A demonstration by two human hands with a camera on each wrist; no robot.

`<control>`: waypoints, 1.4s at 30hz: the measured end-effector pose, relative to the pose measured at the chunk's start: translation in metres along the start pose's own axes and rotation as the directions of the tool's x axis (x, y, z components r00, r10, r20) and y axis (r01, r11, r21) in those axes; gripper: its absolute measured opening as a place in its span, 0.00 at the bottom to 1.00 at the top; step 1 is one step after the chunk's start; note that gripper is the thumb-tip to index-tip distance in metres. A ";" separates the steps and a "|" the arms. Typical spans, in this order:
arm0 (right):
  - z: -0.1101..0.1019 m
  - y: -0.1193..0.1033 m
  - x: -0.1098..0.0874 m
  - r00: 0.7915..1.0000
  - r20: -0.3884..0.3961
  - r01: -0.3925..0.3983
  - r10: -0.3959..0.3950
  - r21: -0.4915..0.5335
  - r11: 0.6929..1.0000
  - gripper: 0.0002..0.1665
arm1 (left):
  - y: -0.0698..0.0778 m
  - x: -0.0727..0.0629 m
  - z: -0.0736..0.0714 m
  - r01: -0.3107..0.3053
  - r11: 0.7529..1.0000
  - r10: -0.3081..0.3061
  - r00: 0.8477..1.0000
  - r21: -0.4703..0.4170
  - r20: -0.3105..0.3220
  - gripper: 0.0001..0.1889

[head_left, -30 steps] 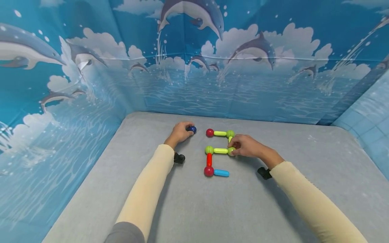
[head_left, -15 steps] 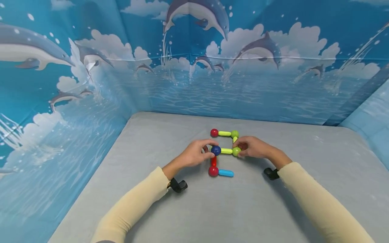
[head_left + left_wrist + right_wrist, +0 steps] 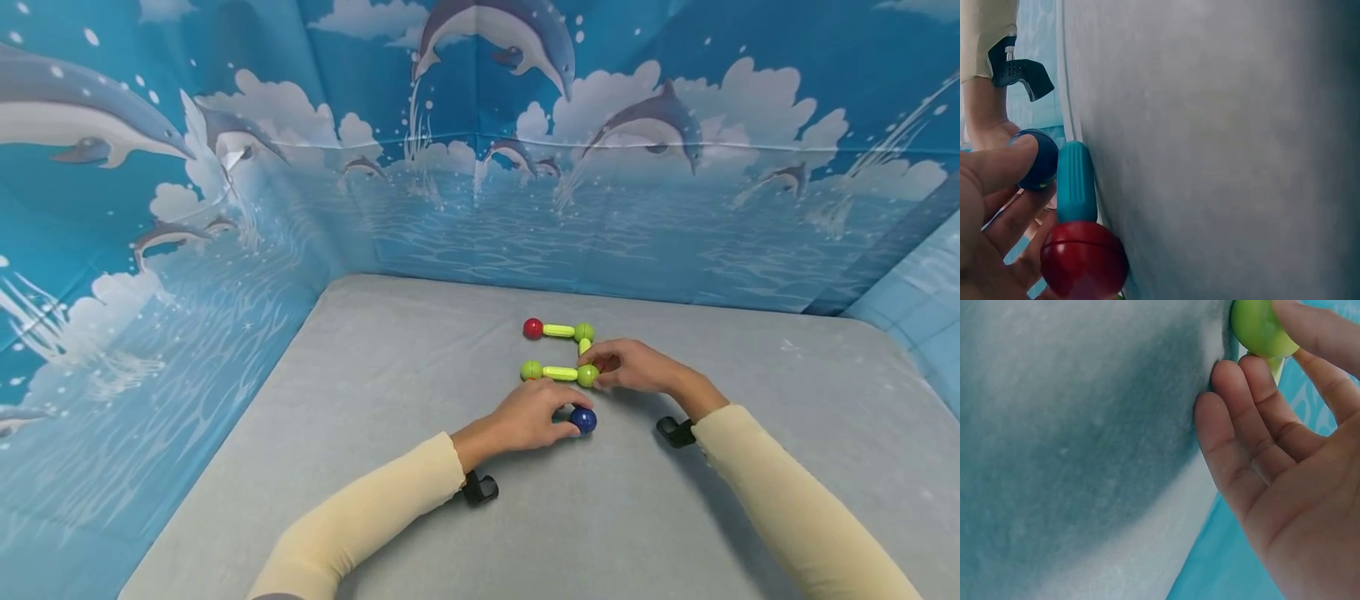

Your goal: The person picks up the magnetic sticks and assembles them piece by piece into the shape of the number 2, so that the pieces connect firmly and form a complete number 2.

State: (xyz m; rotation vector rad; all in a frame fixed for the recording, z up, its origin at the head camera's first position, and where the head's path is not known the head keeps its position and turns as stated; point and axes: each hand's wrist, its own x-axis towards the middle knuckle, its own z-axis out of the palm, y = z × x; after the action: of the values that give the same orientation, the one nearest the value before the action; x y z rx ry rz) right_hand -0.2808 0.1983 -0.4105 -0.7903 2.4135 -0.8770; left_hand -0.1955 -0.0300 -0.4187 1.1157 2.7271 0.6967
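My left hand (image 3: 527, 417) pinches a dark blue ball (image 3: 583, 420) between thumb and fingers, low over the table. In the left wrist view that ball sits beside the end of a blue rod (image 3: 1076, 181), whose other end joins a dark red ball (image 3: 1084, 260). From the head, my left hand hides the red ball and most of the rod. My right hand (image 3: 637, 367) pinches a green ball (image 3: 588, 376) at the corner of the linked pieces. A yellow-green rod (image 3: 560, 373) runs from it to another green ball (image 3: 531, 370).
Farther back, a red ball (image 3: 533, 328), a yellow-green rod (image 3: 558, 331) and a green ball (image 3: 584, 332) form the top of the shape. The grey table (image 3: 420, 350) ends at a dolphin-print curtain (image 3: 480, 217) behind and to the left.
My left hand has carried the blue ball from the upper left, over the chain, down to the blue rod's free end. My right hand keeps its hold on the green ball.
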 end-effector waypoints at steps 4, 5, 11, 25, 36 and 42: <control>0.000 -0.001 -0.001 1.000 -0.006 0.011 -0.011 0.001 1.000 0.19 | 0.003 0.003 0.002 -0.012 1.000 0.012 0.999 -0.001 0.033 0.21; 0.000 -0.001 -0.001 1.000 -0.007 0.011 -0.011 0.003 1.000 0.19 | 0.003 0.003 0.003 -0.014 1.000 0.015 0.999 -0.006 0.045 0.21; 0.000 0.000 -0.001 1.000 -0.008 0.006 -0.006 0.005 1.000 0.19 | 0.007 0.006 0.005 -0.032 0.999 0.030 0.994 0.020 0.109 0.22; 0.000 0.002 0.001 1.000 -0.010 0.000 0.000 -0.010 1.000 0.21 | 0.006 0.010 0.010 0.006 1.000 -0.009 0.991 0.028 0.132 0.21; 0.000 0.004 0.001 1.000 -0.009 -0.005 0.005 -0.004 1.000 0.21 | 0.004 0.008 0.007 0.023 0.999 -0.017 0.992 -0.047 0.123 0.23; -0.001 0.005 0.002 1.000 -0.008 -0.017 0.017 -0.016 1.000 0.20 | 0.002 0.007 0.007 0.005 0.999 -0.001 0.994 -0.038 0.111 0.23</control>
State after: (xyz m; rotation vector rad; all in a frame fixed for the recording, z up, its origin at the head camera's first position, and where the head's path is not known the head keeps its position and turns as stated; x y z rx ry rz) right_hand -0.2848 0.2003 -0.4142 -0.7724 2.4329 -0.8569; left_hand -0.1976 -0.0211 -0.4231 1.1077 2.6121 0.6625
